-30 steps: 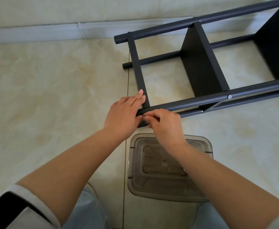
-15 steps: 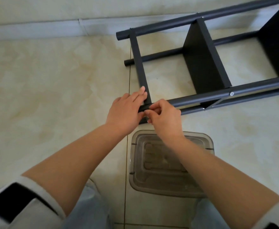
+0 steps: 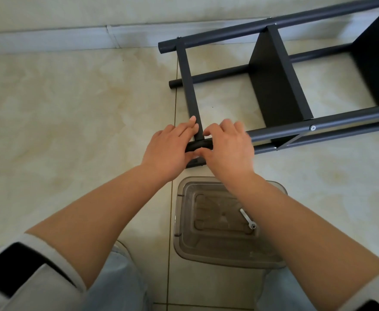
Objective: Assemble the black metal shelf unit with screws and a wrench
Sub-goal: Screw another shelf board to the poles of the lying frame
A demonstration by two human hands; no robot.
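The black metal shelf unit lies on its side on the tiled floor, with a screw head showing on its near upper tube. My left hand holds the free end of that tube, its fingers lying straight along the cross bar and its thumb tucked under the tube. My right hand, slightly blurred, grips the same tube just right of the joint, fingers curled over it and thumb below. A small silver wrench lies inside the clear plastic container.
The container stands on the floor between my knees, just below the hands. A white skirting board runs along the wall at the back. Bare cream tiles lie to the left of the shelf frame.
My right hand has moved from a pinch at the tube's end to a grip over the tube right of the joint. With the forearm shifted, the wrench in the container shows.
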